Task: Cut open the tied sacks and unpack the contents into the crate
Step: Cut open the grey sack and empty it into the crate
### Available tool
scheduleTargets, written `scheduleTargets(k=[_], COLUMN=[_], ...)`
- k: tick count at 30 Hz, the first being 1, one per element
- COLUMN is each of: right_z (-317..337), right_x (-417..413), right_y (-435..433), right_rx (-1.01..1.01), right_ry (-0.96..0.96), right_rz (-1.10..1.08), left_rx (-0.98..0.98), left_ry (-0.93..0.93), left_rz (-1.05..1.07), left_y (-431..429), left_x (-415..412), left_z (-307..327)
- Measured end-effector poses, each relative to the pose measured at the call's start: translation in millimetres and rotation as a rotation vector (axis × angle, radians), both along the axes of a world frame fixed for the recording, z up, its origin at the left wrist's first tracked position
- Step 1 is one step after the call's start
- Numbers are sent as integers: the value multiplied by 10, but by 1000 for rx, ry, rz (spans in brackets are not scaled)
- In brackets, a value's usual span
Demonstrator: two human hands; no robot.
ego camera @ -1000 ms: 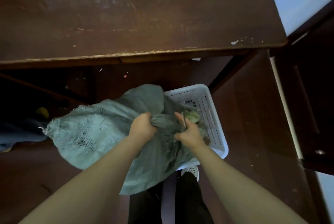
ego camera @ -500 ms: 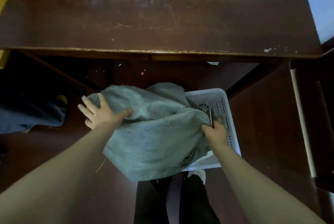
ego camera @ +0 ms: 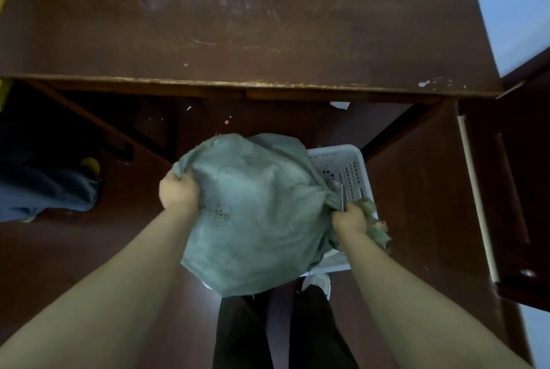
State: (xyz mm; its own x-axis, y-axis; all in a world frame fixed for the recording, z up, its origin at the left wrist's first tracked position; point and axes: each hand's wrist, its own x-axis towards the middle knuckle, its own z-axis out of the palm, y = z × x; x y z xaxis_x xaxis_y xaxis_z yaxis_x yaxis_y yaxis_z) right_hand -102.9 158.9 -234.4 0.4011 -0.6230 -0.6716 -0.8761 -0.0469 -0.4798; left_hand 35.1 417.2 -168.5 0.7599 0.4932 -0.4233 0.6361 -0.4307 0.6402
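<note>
A grey-green woven sack [ego camera: 253, 214] hangs over a white perforated plastic crate [ego camera: 348, 166] on the floor and hides most of it. My left hand [ego camera: 178, 191] grips the sack's left corner. My right hand [ego camera: 348, 219] grips the bunched mouth of the sack at the right, together with a thin dark metal tool [ego camera: 342, 199] that sticks up from my fist. Greenish leafy contents [ego camera: 376, 227] spill out beside my right hand over the crate's right rim.
A scratched dark wooden table [ego camera: 238, 26] fills the top, its front edge just beyond the sack. A dark cabinet [ego camera: 512, 190] stands at the right. Another person's trouser leg and yellow shoe [ego camera: 89, 164] are at the left. My legs and white shoe [ego camera: 318, 282] are below.
My left hand, flat on the sack half a second ago, now grips its left corner. The sack is lifted and tipped toward the crate, and leafy contents show at its mouth.
</note>
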Motion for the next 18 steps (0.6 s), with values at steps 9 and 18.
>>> scheduleTargets(k=[9, 18], right_z=[633, 1254], right_x=[353, 629], right_y=[556, 513], right_rx=[186, 104], right_ry=[-70, -108], right_rz=[2, 90], left_rx=[-109, -295], left_ry=[-51, -86], left_rz=[286, 166], left_y=[411, 343], left_x=[22, 149], left_z=[983, 2025])
